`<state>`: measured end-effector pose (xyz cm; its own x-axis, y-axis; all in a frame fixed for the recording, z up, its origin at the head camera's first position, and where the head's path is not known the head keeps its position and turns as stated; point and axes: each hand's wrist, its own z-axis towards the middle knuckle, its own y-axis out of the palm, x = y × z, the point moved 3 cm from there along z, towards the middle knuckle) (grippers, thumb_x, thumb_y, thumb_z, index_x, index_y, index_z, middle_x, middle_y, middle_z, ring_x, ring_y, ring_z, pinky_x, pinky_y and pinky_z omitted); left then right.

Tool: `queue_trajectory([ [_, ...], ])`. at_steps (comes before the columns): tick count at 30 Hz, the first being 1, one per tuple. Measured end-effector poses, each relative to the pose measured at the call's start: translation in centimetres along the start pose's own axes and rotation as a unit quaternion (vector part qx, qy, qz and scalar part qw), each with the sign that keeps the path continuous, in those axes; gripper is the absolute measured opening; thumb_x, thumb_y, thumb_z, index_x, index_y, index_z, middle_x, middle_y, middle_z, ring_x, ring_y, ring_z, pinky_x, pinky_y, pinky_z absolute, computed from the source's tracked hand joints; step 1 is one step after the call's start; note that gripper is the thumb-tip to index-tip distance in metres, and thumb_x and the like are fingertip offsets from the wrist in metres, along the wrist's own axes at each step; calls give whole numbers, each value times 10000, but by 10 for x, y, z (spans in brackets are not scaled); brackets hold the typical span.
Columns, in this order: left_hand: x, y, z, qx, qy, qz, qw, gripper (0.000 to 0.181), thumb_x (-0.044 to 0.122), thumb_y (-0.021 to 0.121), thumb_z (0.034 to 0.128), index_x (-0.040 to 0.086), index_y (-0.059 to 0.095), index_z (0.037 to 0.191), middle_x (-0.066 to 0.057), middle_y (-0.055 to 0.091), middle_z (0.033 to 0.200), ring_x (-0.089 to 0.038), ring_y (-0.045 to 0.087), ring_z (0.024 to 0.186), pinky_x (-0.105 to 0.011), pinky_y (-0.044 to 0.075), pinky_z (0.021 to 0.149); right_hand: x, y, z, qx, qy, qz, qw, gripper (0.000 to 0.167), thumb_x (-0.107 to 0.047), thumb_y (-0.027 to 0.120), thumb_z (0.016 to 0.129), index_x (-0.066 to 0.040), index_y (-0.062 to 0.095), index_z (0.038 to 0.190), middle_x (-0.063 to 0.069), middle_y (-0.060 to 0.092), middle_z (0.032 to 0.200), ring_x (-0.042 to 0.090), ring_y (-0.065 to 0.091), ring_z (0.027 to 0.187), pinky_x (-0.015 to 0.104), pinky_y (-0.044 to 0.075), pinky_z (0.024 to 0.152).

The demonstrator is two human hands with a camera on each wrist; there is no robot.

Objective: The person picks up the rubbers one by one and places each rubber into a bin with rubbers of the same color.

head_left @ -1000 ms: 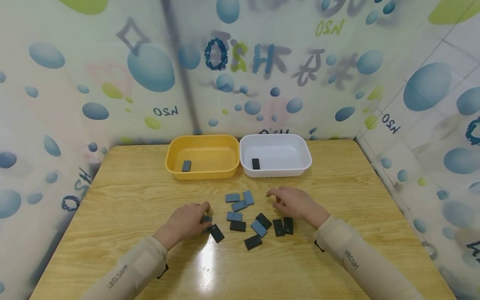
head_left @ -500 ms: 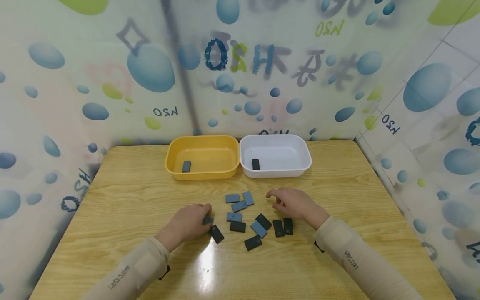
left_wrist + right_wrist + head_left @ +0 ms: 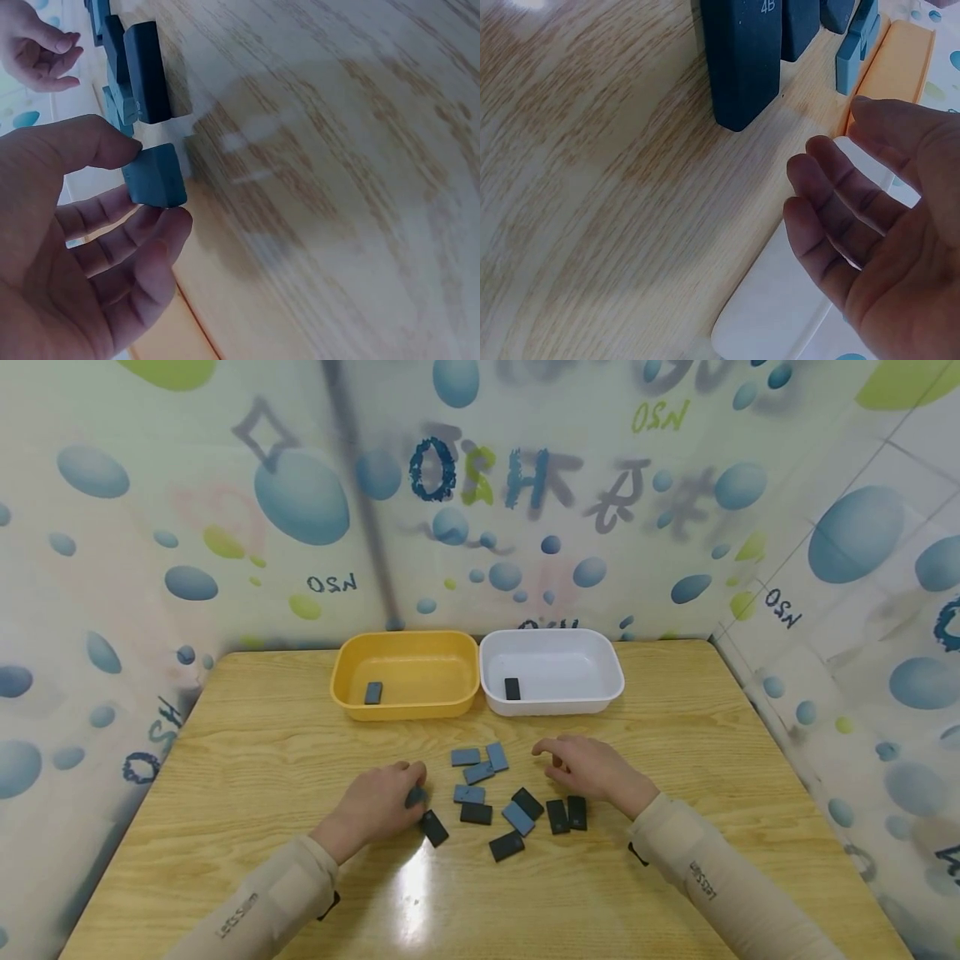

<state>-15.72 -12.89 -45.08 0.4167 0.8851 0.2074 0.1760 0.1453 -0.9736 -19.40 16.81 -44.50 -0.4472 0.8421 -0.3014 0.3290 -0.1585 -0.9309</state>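
My left hand (image 3: 378,802) pinches a blue eraser (image 3: 156,176) between thumb and fingertips, just above the wooden table. A black eraser (image 3: 434,828) lies right beside those fingers. My right hand (image 3: 592,766) hovers over the table with loosely bent fingers and nothing in them. Nearest to it are two black erasers, and the print "4B" shows on a black eraser (image 3: 742,60) in the right wrist view. Between the hands several blue and black erasers lie scattered; one blue eraser (image 3: 518,817) touches a black eraser (image 3: 528,802).
At the back of the table stand a yellow tray (image 3: 405,710) and a white tray (image 3: 555,705), side by side. One blue eraser (image 3: 373,692) lies in the yellow tray, one black eraser (image 3: 512,688) in the white one. A patterned wall covering rises behind them.
My left hand has drawn the blue eraser slightly up and away from the black eraser beside it. The right hand has stayed in place.
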Motion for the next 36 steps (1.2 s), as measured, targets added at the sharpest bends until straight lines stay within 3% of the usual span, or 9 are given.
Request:
queue_trajectory([
  [6, 0, -1, 2, -98, -140, -78, 9998, 262, 272, 730, 827, 166, 579, 1013, -2, 581, 867, -136, 477, 633, -302, 400, 539, -2, 0, 0, -4, -26, 29, 10000, 326, -229, 640, 944, -198, 599, 1266, -24, 646, 931, 80, 545, 740, 302, 477, 671],
  [16, -1, -7, 3, 66, -230, -94, 9997, 246, 266, 657, 825, 194, 529, 1023, 8, 545, 878, -139, 485, 661, -285, 393, 535, -1, 1, 0, 56, -39, -10, 10000, 328, -225, 643, 942, -192, 602, 1265, -22, 649, 934, 82, 555, 753, 300, 479, 673],
  [23, -3, -20, 5, 363, -148, -77, 9992, 238, 266, 629, 871, 177, 519, 1062, 3, 539, 883, -137, 476, 633, -273, 368, 499, -1, 1, 0, 53, -46, -2, 10000, 308, -234, 644, 941, -192, 610, 1245, -30, 645, 925, 82, 554, 756, 301, 475, 669],
  [36, -11, -47, 11, 475, -260, -153, 9984, 258, 266, 626, 879, 152, 536, 1092, -24, 564, 914, -152, 460, 610, -271, 353, 504, -3, 0, 2, -9, -39, 123, 9999, 253, -225, 640, 944, -160, 650, 1189, 3, 674, 1005, 126, 611, 862, 343, 514, 765],
])
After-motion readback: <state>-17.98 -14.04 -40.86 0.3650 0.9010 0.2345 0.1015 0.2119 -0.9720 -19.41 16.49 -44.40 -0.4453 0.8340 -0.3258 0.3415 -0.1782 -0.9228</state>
